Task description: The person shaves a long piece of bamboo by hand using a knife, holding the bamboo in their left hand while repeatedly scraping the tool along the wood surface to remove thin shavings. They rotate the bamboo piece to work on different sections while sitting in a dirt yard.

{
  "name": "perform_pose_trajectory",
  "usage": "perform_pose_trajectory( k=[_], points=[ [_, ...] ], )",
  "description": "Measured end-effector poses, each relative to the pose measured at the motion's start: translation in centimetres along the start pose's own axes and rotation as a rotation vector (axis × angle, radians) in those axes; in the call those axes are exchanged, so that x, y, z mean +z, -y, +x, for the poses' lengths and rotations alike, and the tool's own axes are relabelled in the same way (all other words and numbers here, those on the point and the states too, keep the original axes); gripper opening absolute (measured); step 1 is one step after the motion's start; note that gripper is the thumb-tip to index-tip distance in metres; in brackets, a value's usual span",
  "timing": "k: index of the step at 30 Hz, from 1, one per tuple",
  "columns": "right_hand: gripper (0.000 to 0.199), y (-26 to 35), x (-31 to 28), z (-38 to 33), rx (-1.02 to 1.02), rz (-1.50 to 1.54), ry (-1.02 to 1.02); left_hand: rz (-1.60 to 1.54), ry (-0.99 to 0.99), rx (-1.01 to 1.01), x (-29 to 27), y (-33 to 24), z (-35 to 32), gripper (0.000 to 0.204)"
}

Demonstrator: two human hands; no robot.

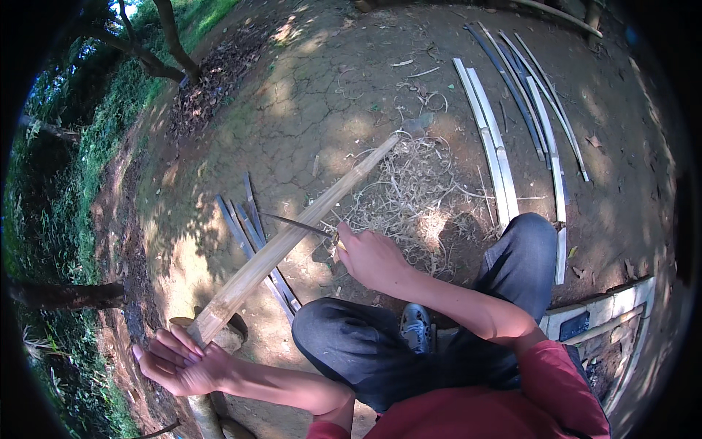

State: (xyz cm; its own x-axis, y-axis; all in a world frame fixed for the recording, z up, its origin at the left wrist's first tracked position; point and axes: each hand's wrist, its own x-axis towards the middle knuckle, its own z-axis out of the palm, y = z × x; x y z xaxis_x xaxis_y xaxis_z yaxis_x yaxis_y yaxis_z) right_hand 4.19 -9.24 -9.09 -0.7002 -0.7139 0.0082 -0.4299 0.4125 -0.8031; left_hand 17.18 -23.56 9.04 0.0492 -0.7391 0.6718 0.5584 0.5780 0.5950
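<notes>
Two hands at work on one long bamboo strip (292,238), which runs on a slant from low on the person's left up toward the middle of the bare, cracked ground (307,95). The left hand (179,362) is wrapped around the near, thick end, fingers curled over it, pinning it down beside a lump of wood or stone (227,338) that seems to serve as a rest (that would keep the strip from sliding). The right hand (373,257) is closed tight around a knife handle, and the thin dark blade (292,222) lies across the strip about midway along, edge touching the bamboo. Holding one end fixed and the blade crosswise looks like the way to shave or split along the grain.

Just past the blade, a heap of pale curled shavings (409,190) covers the ground beside the far part of the strip. A few short dark slats (248,227) lie under and beside the strip, close by the left knee (329,336). Farther off to the right, longer split lengths (493,154) are laid out side by side, well apart from the work, with darker ones (523,95) beyond them. Grass and tree trunks (164,44) edge the ground on the left.
</notes>
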Motion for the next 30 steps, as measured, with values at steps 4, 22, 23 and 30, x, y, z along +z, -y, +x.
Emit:
perform_pose_trajectory(
  k=[4,22,23,30],
  points=[
    [0.029,-0.8,0.6,-0.6,0.022,-0.03,0.017,0.024,-0.023,-0.005,-1.3,0.7,-0.2,0.019],
    [0.038,4.6,-2.0,-4.1,-0.039,0.026,0.168,0.142,-0.211,0.052,0.4,-3.3,1.7,0.041],
    [0.039,4.8,-2.1,-4.3,-0.038,0.03,0.195,0.092,-0.114,0.052,-0.6,-3.4,1.9,0.027],
    [0.037,-3.1,1.3,-1.7,0.134,-0.074,-0.011,0.045,-0.007,0.084,-1.1,-4.1,1.3,0.016]
  ],
)
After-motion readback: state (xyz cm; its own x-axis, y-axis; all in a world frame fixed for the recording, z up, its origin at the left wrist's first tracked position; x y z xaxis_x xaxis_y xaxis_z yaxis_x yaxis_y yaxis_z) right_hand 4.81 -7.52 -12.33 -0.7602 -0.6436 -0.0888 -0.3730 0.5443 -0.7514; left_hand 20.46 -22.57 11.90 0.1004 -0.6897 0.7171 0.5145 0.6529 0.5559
